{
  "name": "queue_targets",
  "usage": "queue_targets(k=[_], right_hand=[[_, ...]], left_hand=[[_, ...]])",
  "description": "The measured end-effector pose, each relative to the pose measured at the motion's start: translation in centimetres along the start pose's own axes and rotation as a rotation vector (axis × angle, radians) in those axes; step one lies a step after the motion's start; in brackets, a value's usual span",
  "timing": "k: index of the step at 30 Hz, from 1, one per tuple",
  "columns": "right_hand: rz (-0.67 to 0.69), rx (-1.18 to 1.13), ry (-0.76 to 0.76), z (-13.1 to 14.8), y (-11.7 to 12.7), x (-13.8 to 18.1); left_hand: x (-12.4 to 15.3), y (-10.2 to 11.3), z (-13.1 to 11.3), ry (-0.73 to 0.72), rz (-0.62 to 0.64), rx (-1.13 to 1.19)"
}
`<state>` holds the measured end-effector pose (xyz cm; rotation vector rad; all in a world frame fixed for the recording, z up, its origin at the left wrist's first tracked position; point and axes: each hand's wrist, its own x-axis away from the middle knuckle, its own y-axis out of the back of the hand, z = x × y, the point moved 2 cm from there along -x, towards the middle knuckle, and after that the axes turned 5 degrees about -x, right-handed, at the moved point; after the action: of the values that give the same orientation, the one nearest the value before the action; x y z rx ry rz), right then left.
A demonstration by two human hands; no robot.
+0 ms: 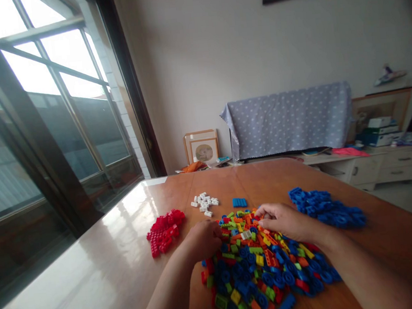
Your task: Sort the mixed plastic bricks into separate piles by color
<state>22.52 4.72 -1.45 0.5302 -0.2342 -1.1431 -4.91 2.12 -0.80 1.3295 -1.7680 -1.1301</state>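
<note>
Your heap of small multicoloured plastic bricks [259,265] lies nearest on the brown wooden table [111,268]. At its far edge, your left hand [204,239] curls at 11 o'clock and your right hand [286,219] bunches its fingertips at 1; any grip is hidden. Beyond: red brick pile [164,230] at 10, blue brick pile [326,209] at 2.

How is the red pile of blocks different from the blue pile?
The red pile is smaller; the blue pile is bigger and spreads wider. The red pile lies by the left hand, the blue pile by the right hand. Both are one-colour heaps on the wooden table.
</note>
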Motion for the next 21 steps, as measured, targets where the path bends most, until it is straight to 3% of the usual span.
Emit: queue_targets(k=[4, 12, 21], right_hand=[[-0.003, -0.125, -0.025, 1.6, -0.4, 0.3], [0.067, -0.474, -0.027, 3.6, -2.9, 0.5], [0.038, -0.575, -0.012, 4.1, -4.7, 0.2]], left_hand=[[-0.1, 0.3, -0.3, 0.021, -0.047, 0.167], [0.1, 0.0, -3.4, -0.051, 0.037, 0.979], [-0.4, -1.4, -4.1, -0.068, 0.027, 1.102]])
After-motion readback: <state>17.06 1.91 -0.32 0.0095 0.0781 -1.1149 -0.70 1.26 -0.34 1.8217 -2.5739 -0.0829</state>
